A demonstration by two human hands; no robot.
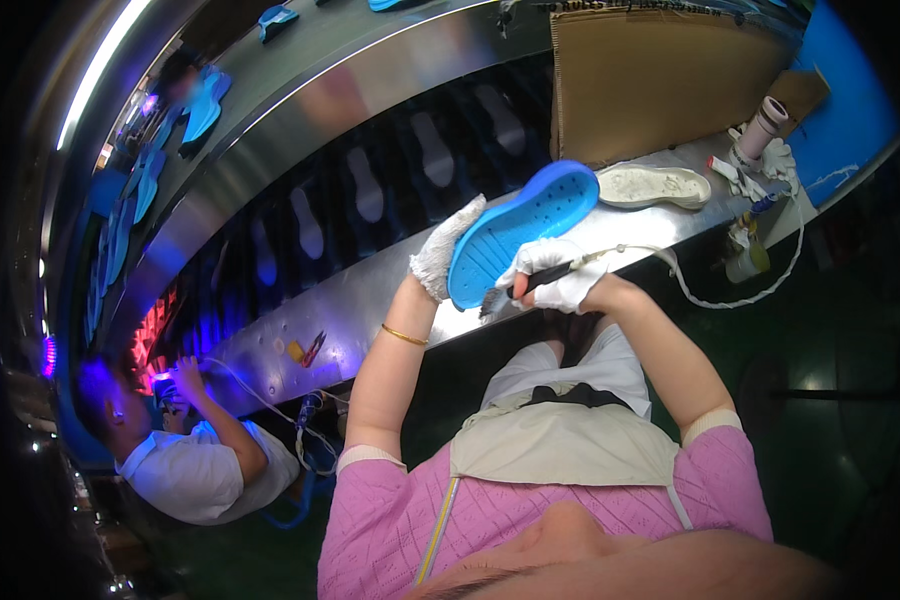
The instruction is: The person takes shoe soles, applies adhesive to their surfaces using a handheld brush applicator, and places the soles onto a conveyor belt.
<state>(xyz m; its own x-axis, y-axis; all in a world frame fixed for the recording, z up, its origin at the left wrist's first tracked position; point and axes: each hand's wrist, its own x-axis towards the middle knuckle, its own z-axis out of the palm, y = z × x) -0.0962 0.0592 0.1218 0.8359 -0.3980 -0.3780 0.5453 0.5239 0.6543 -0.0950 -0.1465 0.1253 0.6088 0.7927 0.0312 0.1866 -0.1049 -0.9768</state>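
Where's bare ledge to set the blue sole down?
Free: the steel ledge between the red-handled tool and the left hand holding the blue sole. A thinner strip lies under the white sole. Crowded: the right end, with a tape roll, rags and a cord.

White sole (656, 186) on steel bench (390, 290)

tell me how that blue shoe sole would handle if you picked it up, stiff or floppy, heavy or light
The blue shoe sole probably keeps its shape: the gloved left hand holds it along one side, yet it stands out straight without drooping. It seems light, since that one hand carries it in the air. Its dotted face may give some grip.
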